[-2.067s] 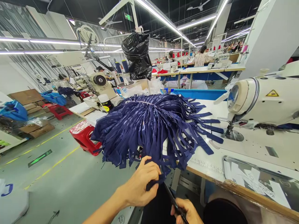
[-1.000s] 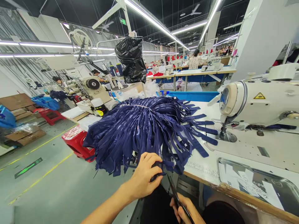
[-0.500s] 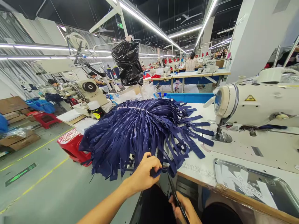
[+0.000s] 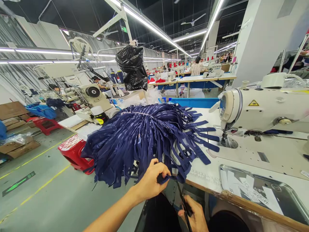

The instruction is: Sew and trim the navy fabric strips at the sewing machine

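White sewing machine (image 4: 259,104) on white surface (image 4: 238,158) at right, yellow warning triangle (image 4: 254,102) on its side. Metal tray (image 4: 291,197) in front, white paper slips (image 4: 251,190) inside. Black plastic bag (image 4: 132,68) below white pole (image 4: 126,27). Red stool (image 4: 76,158) at left, near green floor arrow (image 4: 18,183). Cardboard boxes (image 4: 13,111) farther left. Person (image 4: 196,67) at back of room. Ceiling fan (image 4: 192,22), strip lights (image 4: 154,28) overhead.

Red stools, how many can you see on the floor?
2: a near stool just left of the navy strips, and a farther stool by a blue bag in the left background. Others may be hidden.
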Tool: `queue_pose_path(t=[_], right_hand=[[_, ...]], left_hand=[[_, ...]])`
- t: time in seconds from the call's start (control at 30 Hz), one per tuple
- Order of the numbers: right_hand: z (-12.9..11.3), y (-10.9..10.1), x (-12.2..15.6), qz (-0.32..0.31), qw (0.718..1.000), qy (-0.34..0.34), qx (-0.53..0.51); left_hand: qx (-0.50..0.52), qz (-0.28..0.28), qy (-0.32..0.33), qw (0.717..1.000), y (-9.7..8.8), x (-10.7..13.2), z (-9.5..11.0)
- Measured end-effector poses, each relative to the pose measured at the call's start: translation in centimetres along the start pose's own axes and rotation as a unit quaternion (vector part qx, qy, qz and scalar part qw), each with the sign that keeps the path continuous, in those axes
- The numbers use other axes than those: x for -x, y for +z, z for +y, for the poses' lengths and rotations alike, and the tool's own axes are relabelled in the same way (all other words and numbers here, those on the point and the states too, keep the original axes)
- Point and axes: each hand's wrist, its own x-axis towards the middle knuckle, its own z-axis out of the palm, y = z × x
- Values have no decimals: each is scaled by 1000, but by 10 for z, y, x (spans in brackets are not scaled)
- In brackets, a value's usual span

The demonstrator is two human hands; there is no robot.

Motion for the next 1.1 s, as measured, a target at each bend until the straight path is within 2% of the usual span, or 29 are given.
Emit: queue_pose_path(t=[0.2,0.37,0.47,0.57,0.73,0.83,0.93,1.0,1.1], right_hand=[[4,1,8,27,1000,8,10],[-4,-2,3,16,1000,-14,-13],[-6,-3,1,24,999,-17,-24],[-8,-1,1,37,999,-10,-32],[-6,2,6,54,998,26,-30],[-2,4,8,49,997,48,-46],[0,6,10,27,994,76,-79],[-2,7,11,34,992,87,-87],[-7,7,12,54,991,94,-75]], left_hand=[[-3,-22,-6,1000,3,2,2],[1,8,-20,1000,6,-1,9],[1,5,5,1000,9,-2,10],[14,25,26,999,14,-3,7],[37,55,6,998,20,-1,3],[23,48,-4,999,20,-1,6],[21,16,-17,1000,17,-2,11],[31,-5,-26,999,15,-4,15],[46,-1,-40,998,13,-6,18]])
